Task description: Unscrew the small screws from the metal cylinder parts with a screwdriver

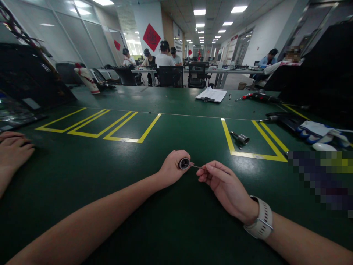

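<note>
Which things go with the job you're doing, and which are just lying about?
In use:
hollow cylinder, in the left hand
thin metal rod, in the right hand
perhaps the loose metal part with a shaft

Lying about, it seems:
clipboard
papers
red-and-black tool

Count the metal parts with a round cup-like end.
2: a held part in the left hand, and a loose part inside the yellow outline on the right. Others could be hidden at the right edge, where the view is pixelated.

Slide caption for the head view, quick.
Left hand grips a cylindrical part; right hand holds a thin rod at its open end.
</note>
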A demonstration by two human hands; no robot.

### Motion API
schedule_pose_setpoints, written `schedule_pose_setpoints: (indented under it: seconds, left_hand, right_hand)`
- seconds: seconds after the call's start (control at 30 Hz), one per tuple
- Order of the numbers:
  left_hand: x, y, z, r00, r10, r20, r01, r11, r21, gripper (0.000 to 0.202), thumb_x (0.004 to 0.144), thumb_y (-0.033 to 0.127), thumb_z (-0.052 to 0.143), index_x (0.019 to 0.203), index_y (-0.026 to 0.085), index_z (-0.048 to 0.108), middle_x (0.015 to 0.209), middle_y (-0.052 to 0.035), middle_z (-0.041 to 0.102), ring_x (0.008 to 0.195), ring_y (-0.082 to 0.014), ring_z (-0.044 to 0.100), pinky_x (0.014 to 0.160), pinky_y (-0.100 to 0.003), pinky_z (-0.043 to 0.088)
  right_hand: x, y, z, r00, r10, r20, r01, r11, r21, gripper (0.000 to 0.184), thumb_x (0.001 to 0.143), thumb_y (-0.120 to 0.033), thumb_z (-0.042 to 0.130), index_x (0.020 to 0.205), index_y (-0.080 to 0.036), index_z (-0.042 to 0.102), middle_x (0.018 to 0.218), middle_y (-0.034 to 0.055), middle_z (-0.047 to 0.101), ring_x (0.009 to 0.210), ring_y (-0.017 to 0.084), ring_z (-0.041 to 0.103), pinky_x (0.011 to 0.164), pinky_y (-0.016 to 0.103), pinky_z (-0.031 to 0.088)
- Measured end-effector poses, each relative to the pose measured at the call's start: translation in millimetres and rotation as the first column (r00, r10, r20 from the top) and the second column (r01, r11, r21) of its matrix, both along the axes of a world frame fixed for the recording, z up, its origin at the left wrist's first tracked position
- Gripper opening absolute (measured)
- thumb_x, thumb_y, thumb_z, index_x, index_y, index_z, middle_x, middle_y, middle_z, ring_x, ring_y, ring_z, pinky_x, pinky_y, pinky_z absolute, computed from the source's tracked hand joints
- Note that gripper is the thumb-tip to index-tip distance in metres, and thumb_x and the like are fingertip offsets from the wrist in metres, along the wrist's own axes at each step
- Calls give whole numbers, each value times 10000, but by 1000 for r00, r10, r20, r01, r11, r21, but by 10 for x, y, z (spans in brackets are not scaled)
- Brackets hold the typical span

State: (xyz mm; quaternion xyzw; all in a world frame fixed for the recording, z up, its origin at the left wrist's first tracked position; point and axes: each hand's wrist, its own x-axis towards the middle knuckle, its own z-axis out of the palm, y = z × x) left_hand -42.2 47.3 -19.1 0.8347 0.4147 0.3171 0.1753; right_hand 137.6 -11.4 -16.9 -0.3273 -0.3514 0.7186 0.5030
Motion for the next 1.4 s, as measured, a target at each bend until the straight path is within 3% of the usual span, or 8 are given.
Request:
schedule_pose_setpoints:
  seconds: [0.27, 0.43, 0.77, 1.03, 1.4]
  left_hand:
    - [2, 14, -17, 1000, -15, 15, 15, 1000, -2, 190, 758, 236, 624, 643, 161, 492, 615, 47, 516, 599, -105, 480, 633, -246, 358]
    - [-4, 6, -13, 1000, -23, 2, 23, 1000, 10, 172, 754, 218, 626, 653, 161, 500, 614, 48, 527, 602, -104, 485, 651, -251, 366]
    - [1, -9, 18, 1000, 14, 3, -14, 1000, -21, 185, 757, 259, 621, 651, 165, 502, 623, 40, 538, 600, -108, 488, 627, -249, 373]
    - [7, -1, 11, 999, -27, 20, 27, 999, -19, 180, 762, 244, 605, 645, 163, 495, 621, 42, 529, 594, -103, 480, 621, -245, 370]
    - [-5, 14, -28, 996, 13, 93, -6, 997, -71, 175, 764, 270, 605, 668, 159, 510, 667, 20, 548, 624, -111, 496, 589, -235, 373]
  right_hand:
    - [-30, -45, 32, 995, -35, 98, 31, 998, 50, 104, 803, -290, 630, 794, -189, 650, 840, 33, 670, 815, 164, 576, 815, 347, 417]
    - [-9, -11, 13, 998, -1, 60, -1, 999, 40, 116, 800, -298, 629, 794, -185, 656, 840, 39, 673, 796, 161, 579, 797, 341, 423]
    - [9, 6, 23, 996, -65, 53, 64, 997, 32, 111, 797, -264, 616, 729, -184, 651, 754, 32, 652, 733, 159, 563, 719, 310, 431]
    - [-14, -49, 49, 989, -38, 140, 27, 997, 78, 99, 813, -281, 612, 782, -195, 652, 821, 24, 659, 802, 164, 569, 789, 336, 418]
    - [-16, -3, 18, 1000, 7, 25, -8, 999, 42, 91, 802, -281, 626, 793, -192, 647, 846, 29, 667, 792, 155, 574, 787, 329, 426]
